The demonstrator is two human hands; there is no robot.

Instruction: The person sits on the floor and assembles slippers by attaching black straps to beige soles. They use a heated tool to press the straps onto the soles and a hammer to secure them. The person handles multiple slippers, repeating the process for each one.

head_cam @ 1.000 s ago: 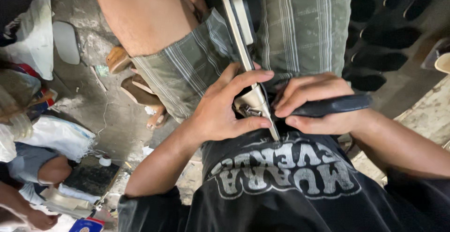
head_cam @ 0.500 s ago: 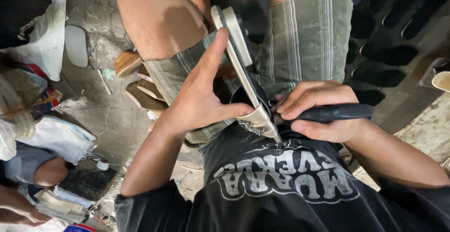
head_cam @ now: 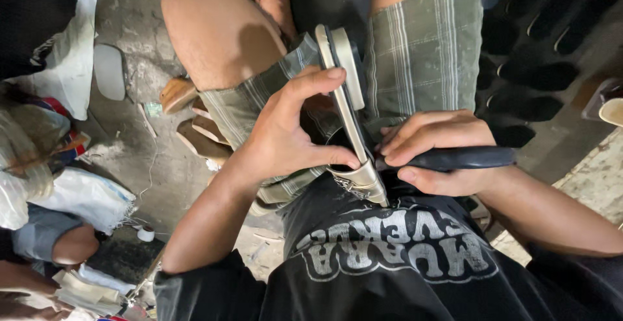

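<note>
In the head view, the left hand [head_cam: 282, 139] closes around a beige sandal [head_cam: 347, 110], standing on its edge between the thighs so that the sole side faces the tool. The right hand [head_cam: 435, 149] is wrapped tight around a dark-handled tool [head_cam: 464, 159], its tip at the sandal's heel end.
</note>
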